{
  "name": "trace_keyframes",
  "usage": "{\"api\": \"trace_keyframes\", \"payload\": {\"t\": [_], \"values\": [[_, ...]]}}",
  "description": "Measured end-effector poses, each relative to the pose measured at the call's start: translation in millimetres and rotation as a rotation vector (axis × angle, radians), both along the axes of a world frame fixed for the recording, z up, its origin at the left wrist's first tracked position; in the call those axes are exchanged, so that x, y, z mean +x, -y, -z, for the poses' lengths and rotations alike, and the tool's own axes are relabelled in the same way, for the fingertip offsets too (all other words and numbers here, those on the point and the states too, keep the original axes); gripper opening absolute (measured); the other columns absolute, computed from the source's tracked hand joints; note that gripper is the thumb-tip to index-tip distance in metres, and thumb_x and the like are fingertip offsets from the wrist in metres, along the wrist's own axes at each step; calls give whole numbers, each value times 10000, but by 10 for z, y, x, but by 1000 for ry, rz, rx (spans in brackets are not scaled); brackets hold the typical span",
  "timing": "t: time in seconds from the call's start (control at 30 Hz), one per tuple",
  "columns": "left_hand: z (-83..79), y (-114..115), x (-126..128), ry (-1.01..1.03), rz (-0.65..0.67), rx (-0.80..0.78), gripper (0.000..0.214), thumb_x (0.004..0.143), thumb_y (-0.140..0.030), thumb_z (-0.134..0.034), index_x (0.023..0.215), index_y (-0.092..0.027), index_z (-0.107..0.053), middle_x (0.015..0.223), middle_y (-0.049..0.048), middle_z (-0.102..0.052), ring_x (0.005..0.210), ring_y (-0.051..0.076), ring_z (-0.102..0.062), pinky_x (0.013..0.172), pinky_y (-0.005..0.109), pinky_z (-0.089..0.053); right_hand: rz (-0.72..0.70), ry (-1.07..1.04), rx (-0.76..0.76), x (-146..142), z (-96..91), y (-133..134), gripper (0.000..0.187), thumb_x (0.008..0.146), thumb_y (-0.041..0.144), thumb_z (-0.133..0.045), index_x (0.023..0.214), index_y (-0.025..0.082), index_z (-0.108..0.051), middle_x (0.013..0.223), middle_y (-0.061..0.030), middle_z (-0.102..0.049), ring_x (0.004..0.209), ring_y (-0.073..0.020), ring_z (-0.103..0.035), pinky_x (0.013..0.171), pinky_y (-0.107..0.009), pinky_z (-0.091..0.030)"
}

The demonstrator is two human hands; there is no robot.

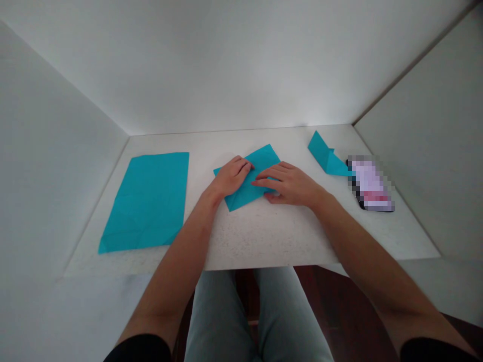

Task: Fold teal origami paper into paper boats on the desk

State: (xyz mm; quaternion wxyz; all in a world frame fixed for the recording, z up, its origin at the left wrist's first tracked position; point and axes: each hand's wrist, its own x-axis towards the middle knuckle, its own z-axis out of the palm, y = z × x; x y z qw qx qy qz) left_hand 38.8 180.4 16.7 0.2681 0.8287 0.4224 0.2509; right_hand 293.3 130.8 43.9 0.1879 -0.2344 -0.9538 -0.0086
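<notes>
On our white tabletop (256, 239), our right hand (292, 186) lies unclenched on rectangular turquoise paper (263, 157); whether our left hand (231, 176) grips it, we cannot tell.

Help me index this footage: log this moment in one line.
left hand: on rectangular turquoise paper; right hand: on same paper; left: large flat turquoise paper sheet; right: folded turquoise paper piece, blurred rectangular phone
</notes>
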Motion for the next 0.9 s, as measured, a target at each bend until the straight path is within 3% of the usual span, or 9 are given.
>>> {"api": "trace_keyframes", "payload": {"t": [0.17,0.3,0.43,0.5,0.6,0.7,0.73,0.8,0.9], "values": [[-26,16,8,61,-35,-26,398,1136,-376,-404,1098,-218,-768,1182,88,-770,1187,237,-697,1143,408,-537,104,-55,87,11,31,-5,369,973,167,-639,1319,275,-709,1308,-85,-787,1156,-281,-696,1012,-457,-464],[-129,64,-12,240,-46,-123,458,1126,-494,-431,1103,-207,-786,1186,95,-789,1105,235,-736,1072,416,-577,319,-173,-36,67,-75,-4,187,1069,298,-605,1148,311,-774,1190,-54,-821,1118,-287,-724,1063,-511,-445],[-247,72,-61,430,-50,-306,742,1112,-734,-269,1232,-217,-788,1186,120,-811,1104,286,-767,966,458,-628,628,-471,-141,135,-190,27,318,1067,541,-615,1185,312,-801,1083,-99,-808,1108,-363,-728,1084,-620,-482],[-282,52,-87,473,-94,-380,884,1061,-847,-182,1330,-235,-760,1120,128,-823,1127,333,-772,903,483,-647,722,-661,-185,191,-211,20,451,1022,675,-630,1252,318,-779,1098,-107,-794,1115,-372,-721,1016,-603,-548],[-302,25,-119,499,-129,-462,1080,951,-964,-54,1394,-243,-725,1025,133,-821,1103,366,-780,836,491,-656,716,-828,-354,287,-201,-33,577,971,785,-632,1274,309,-750,1096,-87,-782,1022,-311,-737,839,-470,-614],[-291,27,-133,491,-102,-531,1209,871,-1002,68,1317,-231,-749,1005,143,-813,1036,355,-788,791,473,-647,642,-708,-543,340,-148,-98,533,938,728,-725,1220,280,-783,1016,-64,-786,910,-267,-731,763,-400,-597],[-280,31,-132,472,-92,-529,1171,883,-1013,15,1286,-230,-755,1005,140,-808,1005,338,-787,776,454,-640,634,-630,-557,342,-121,-116,489,931,677,-759,1201,271,-798,1004,-63,-791,892,-263,-726,775,-399,-591],[-245,40,-120,407,-95,-471,945,933,-992,-303,1262,-226,-748,1024,120,-799,920,279,-773,748,398,-617,636,-480,-524,330,-57,-147,413,923,559,-798,1205,257,-812,1026,-69,-805,890,-263,-723,831,-414,-584],[-180,42,-105,275,-165,-319,546,896,-624,-780,1255,-216,-724,1069,87,-786,801,185,-715,742,339,-582,646,-390,-481,330,44,-187,477,896,459,-818,1318,242,-767,1082,-82,-817,914,-273,-731,888,-437,-591]]}}
